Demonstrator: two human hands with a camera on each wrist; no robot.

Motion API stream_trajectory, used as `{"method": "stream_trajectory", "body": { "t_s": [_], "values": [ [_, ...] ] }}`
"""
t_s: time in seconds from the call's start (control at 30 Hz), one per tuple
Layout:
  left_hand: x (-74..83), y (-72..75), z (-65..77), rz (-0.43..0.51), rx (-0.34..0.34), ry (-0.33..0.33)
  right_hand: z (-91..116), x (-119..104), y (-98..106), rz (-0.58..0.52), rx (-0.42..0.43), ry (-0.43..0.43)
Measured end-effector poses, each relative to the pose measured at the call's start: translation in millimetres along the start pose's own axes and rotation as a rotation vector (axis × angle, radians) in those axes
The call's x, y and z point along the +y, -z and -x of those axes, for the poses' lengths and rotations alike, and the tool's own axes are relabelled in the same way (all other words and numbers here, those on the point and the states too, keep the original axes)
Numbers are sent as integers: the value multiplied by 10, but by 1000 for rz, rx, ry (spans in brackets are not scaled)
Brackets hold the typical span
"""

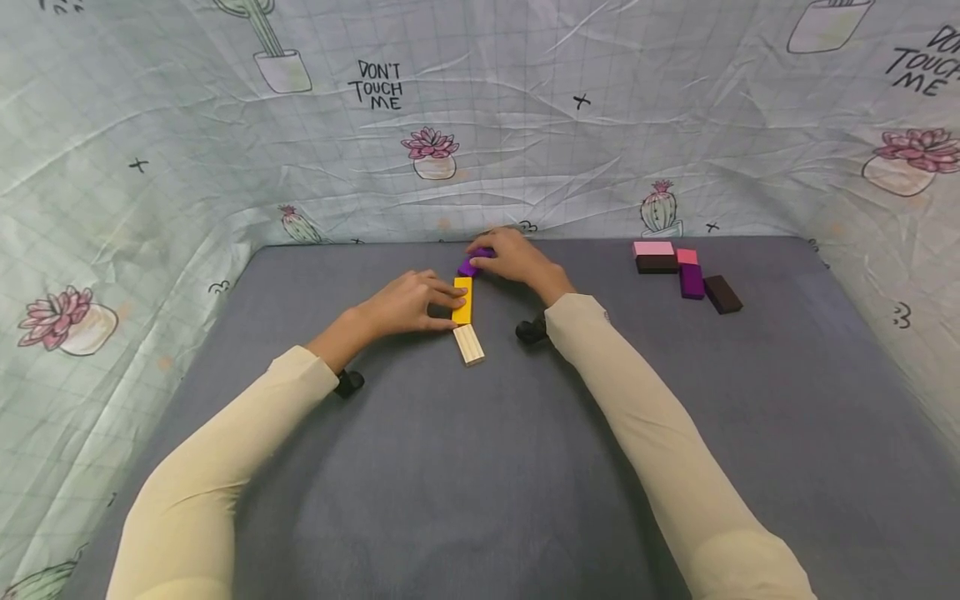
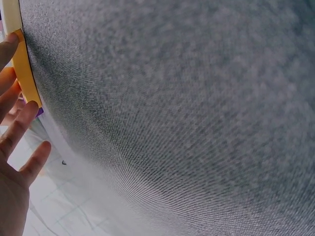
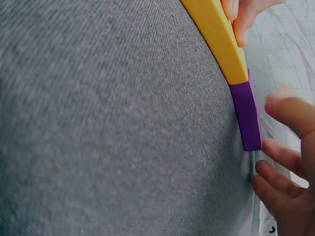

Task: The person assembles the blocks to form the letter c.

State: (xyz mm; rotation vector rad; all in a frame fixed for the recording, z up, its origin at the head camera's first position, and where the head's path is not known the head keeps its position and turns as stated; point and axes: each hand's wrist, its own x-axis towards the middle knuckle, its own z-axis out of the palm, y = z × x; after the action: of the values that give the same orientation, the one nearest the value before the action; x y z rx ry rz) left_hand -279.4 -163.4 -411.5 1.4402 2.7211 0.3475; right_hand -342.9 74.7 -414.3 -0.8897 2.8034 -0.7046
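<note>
A yellow block [image 1: 462, 301] lies on the grey table, its near end meeting a pale wooden block [image 1: 469, 345] set at a slight angle. My left hand [image 1: 405, 304] touches the yellow block from the left, fingers extended along it and the thumb by its near end. At the far end, a purple block [image 3: 246, 115] meets the yellow one. My right hand [image 1: 513, 257] is around the purple block; in the right wrist view a fingertip is right at its end, while the thumb stands apart from it. Part of the purple block is hidden in the head view.
At the back right lie a light pink block [image 1: 653, 247], a dark brown block [image 1: 657, 264], a coral pink block [image 1: 686, 257], another purple block [image 1: 692, 282] and a second dark brown block [image 1: 723, 294]. A printed cloth [image 1: 495, 125] hangs behind the table [image 1: 420, 467] and along its sides.
</note>
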Motion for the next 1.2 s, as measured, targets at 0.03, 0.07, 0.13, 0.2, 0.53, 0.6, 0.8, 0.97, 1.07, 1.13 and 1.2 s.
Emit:
{"method": "stream_trajectory", "body": {
  "t_s": [0.03, 0.07, 0.13, 0.2, 0.53, 0.6, 0.8, 0.97, 1.07, 1.13, 1.2],
  "values": [
    [1, 2, -2, -3, -2, 0, 4, 4, 4, 9, 6, 2],
    [3, 6, -3, -5, -3, 1, 7, 6, 6, 22, 8, 4],
    [10, 14, -4, -12, -6, 1, 7, 7, 7, 32, 6, 0],
    [16, 22, -4, -22, -15, 4, 5, -4, 4, 26, 1, -19],
    [38, 92, -5, -108, -83, 37, 26, -92, -4, -25, 50, -128],
    [42, 92, -4, -108, -85, 37, 44, -97, -4, -34, 60, -138],
    [56, 88, 18, -82, -81, 59, 48, -120, -15, -56, 70, -142],
    [69, 71, 0, -79, -33, 39, 26, -107, -15, -42, 97, -137],
    [70, 42, -16, -83, -2, 16, 18, -74, -22, -24, 120, -142],
    [77, 28, -23, -81, 12, 9, 20, -50, -30, -25, 129, -144],
    [83, 19, -29, -80, 23, 5, 24, -31, -37, -32, 138, -144]
  ]
}}
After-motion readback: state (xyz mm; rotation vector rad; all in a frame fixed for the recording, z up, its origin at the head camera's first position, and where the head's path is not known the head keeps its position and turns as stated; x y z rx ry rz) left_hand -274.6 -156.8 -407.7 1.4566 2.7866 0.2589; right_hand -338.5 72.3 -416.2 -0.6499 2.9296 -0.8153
